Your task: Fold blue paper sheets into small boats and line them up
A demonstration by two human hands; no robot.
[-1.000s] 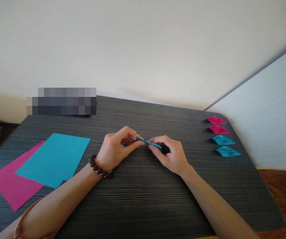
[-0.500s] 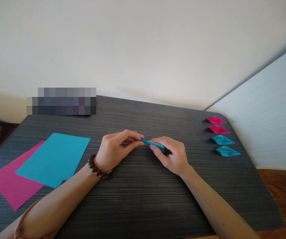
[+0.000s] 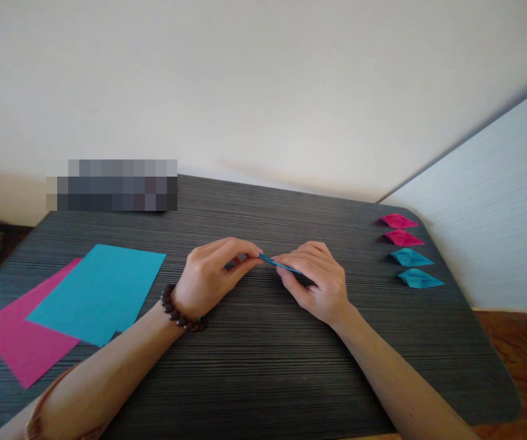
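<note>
A narrow piece of folded blue paper point(image 3: 268, 260), seen nearly edge-on, is stretched between my two hands above the table. My left hand point(image 3: 215, 274) pinches its left end between thumb and fingertips; a dark bead bracelet circles that wrist. My right hand point(image 3: 316, 278) grips the other end, thumb below and fingers laid along the top, and they hide much of the paper. How the paper is folded cannot be made out from this angle.
Flat blue sheets point(image 3: 103, 293) overlap a pink sheet point(image 3: 27, 342) at the left. Two pink folded paper shapes point(image 3: 400, 220) and two blue ones point(image 3: 411, 256) line the right edge of the dark table point(image 3: 254, 379). A pixelated object point(image 3: 117, 189) sits at the back left.
The folded blue paper has tilted to a thinner, more edge-on view. My right hand's fingers have shifted and now lie flatter over it, while my left hand keeps nearly the same pinch.
</note>
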